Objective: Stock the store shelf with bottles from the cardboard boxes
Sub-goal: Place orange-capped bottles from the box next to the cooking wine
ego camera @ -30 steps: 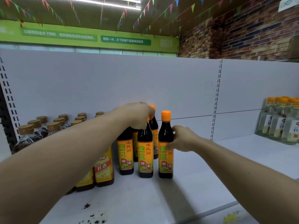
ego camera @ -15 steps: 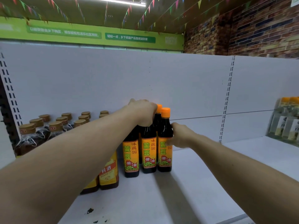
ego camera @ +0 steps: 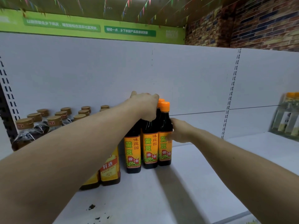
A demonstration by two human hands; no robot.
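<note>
Soy sauce bottles (ego camera: pixel 150 147) with orange caps and orange labels are standing upright in a tight cluster on the white shelf (ego camera: pixel 186 191), three across the front and at least one more behind. The left hand (ego camera: pixel 145 107) is reaching over them from above, its fingers (ego camera: pixel 151 115) curling down around the necks of the left and middle bottles and hiding their caps. The right hand (ego camera: pixel 179 132) is gripping the rightmost bottle (ego camera: pixel 165 152) at its side, the thumb lying across the label's edge and the other fingers wrapping behind the glass, out of sight. Yellow-labelled cooking wine bottles (ego camera: pixel 110 172) are standing just beside the cluster on the left, partly behind the left forearm. Clear bottles (ego camera: pixel 288 122) are sitting well apart at the far right, blurred.
</note>
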